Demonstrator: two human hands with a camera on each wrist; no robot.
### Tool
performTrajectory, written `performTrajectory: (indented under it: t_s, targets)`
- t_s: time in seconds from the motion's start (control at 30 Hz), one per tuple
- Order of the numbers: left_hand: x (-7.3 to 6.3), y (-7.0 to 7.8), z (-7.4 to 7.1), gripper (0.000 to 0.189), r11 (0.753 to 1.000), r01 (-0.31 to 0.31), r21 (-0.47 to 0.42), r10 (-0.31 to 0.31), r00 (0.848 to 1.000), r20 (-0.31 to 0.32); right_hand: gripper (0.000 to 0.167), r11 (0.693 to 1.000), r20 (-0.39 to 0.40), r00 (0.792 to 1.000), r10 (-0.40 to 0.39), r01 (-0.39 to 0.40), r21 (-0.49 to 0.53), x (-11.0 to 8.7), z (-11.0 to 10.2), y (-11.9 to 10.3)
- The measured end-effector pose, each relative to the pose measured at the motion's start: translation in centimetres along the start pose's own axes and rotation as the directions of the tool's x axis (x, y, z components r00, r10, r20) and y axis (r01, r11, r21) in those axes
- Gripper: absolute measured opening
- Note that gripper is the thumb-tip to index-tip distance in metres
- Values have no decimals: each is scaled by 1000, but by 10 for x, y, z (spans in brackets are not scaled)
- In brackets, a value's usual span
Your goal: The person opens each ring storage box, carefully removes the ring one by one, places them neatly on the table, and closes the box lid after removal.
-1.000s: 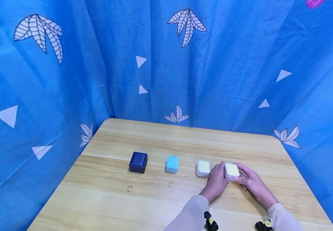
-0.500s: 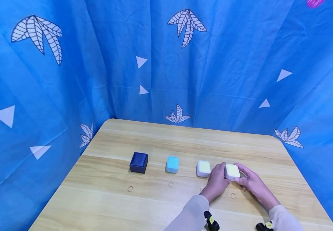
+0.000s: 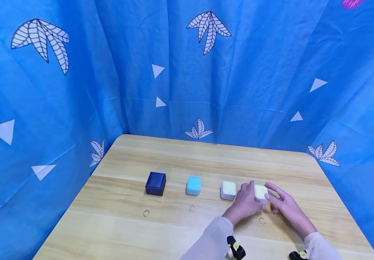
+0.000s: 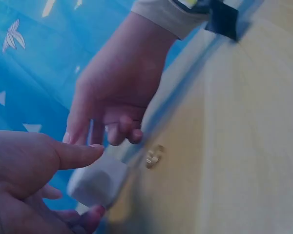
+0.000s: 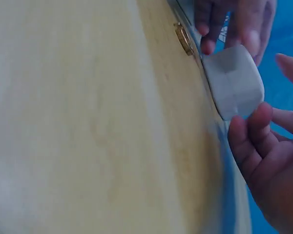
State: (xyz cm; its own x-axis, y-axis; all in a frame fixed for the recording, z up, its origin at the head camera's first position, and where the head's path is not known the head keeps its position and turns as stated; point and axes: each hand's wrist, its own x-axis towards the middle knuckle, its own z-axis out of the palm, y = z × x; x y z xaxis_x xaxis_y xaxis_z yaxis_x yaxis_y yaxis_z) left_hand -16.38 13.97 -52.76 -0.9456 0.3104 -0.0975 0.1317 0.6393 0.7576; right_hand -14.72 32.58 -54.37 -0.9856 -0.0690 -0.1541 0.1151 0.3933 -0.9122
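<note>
My left hand (image 3: pixel 246 201) and right hand (image 3: pixel 285 206) are on either side of a small white ring box (image 3: pixel 260 193) with a pale lid, right of the table's middle. In the left wrist view, the left hand (image 4: pixel 34 175) holds the ring box (image 4: pixel 98 181), thumb over it and fingers at its lower edge. The right wrist view has the right hand (image 5: pixel 278 161) with bent fingertips against the box (image 5: pixel 234 82), its thumb standing off from the side. Whether the lid is raised cannot be seen. A gold ring (image 3: pixel 262 220) lies in front.
To the left stand a second white box (image 3: pixel 228 190), a light blue box (image 3: pixel 193 185) and a dark blue box (image 3: pixel 155 183) on the wooden table (image 3: pixel 109 224). More rings lie before them, including one thin ring (image 3: pixel 192 208) and another ring (image 3: pixel 146 213). A blue curtain (image 3: pixel 255 72) hangs behind.
My left hand has shifted slightly right, its thumb now farther across the front of the ring box. The right thumb has moved up to the lid's corner. The other boxes stay put.
</note>
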Motion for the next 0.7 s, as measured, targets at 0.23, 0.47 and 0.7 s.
performTrajectory:
  t_s: [0.23,0.47,0.7]
  targets:
    - [-3,19,-41,76,983,-91,160,95,995,-16,62,976,-211,974,-80,34,-214,2,8,-22]
    - [12,14,-95,65,939,-126,321,159,984,-80,53,878,-263,917,-299,156,-453,13,22,-56]
    - [24,-19,-144,69,903,-88,420,159,978,-137,56,801,-227,893,-390,207,-561,32,42,-87]
